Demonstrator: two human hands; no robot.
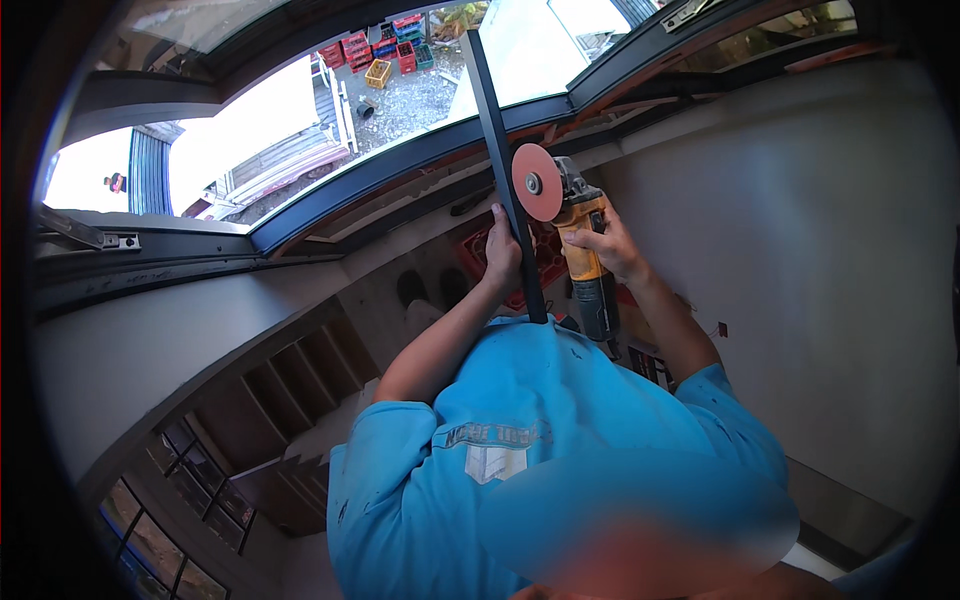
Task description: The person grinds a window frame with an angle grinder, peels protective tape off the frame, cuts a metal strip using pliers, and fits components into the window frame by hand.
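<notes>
In my right hand (pixel 612 240) is a yellow and black angle grinder (pixel 585 262), gripped around its body. A flat reddish disc (pixel 540 195) is mounted on its head and faces left and toward me. My left hand (pixel 503 250) is wrapped around a long dark metal bar (pixel 493 125). The bar runs from my waist up past the window frame, its far end against the bright outdoors. The disc's left edge lies very close to the bar; whether they touch I cannot tell.
A dark window frame (pixel 400 160) crosses ahead of me, above a pale wall (pixel 780 200). Beneath my hands is a red crate (pixel 480 240), partly hidden. Several stacked crates (pixel 378 72) stand outside on gravel. Wooden steps (pixel 300 375) are at the lower left.
</notes>
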